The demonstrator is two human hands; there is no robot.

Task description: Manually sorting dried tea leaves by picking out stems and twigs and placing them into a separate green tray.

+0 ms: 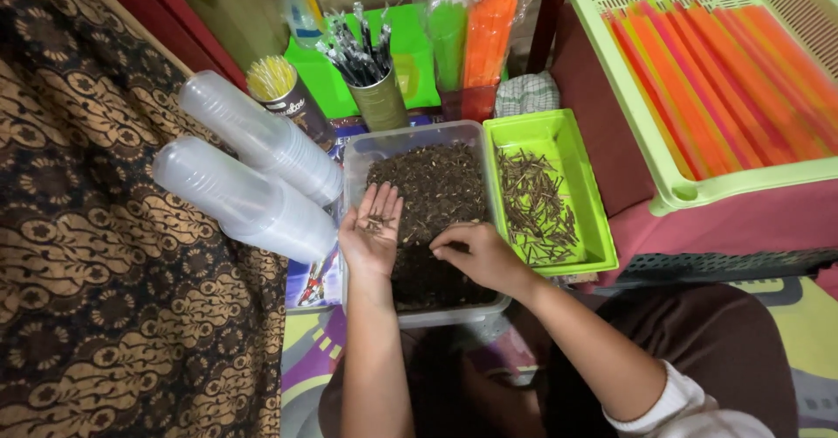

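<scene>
a brown can (301, 106) with a printed label stands behind the clear cups, its top full of yellow sticks. beside it stands an olive can (381, 99) of dark wrapped straws. at the back lean clear bags — a green pack (448, 32) and an orange pack (489, 32) of straws — with a blue-and-yellow packet (297, 2) to their left.

Pushed-up white sleeve (676, 403), bare forearms.

Left grip (374, 229) over tub (358, 154), bits in palm; right grip (476, 253) just right of it, in the tub's loose bits. Tray (594, 220) right of right grip, stacked cups (253, 172) left of left grip, basket (690, 189) far right.
</scene>
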